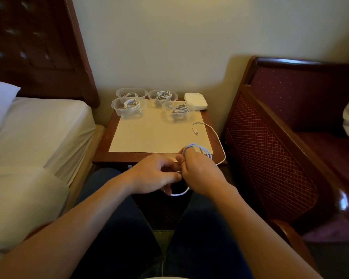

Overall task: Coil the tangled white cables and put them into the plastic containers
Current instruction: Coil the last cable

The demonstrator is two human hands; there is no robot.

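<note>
While no writing legible, hands [201, 174] coil cable [218, 137].

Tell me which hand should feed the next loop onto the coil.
Probably the left hand: it pinches the cable beside the coil, which is wrapped round the right hand, so the right is occupied.

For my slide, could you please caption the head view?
Both hands, left hand and right hand, coil a white cable beside four filled containers.
</note>
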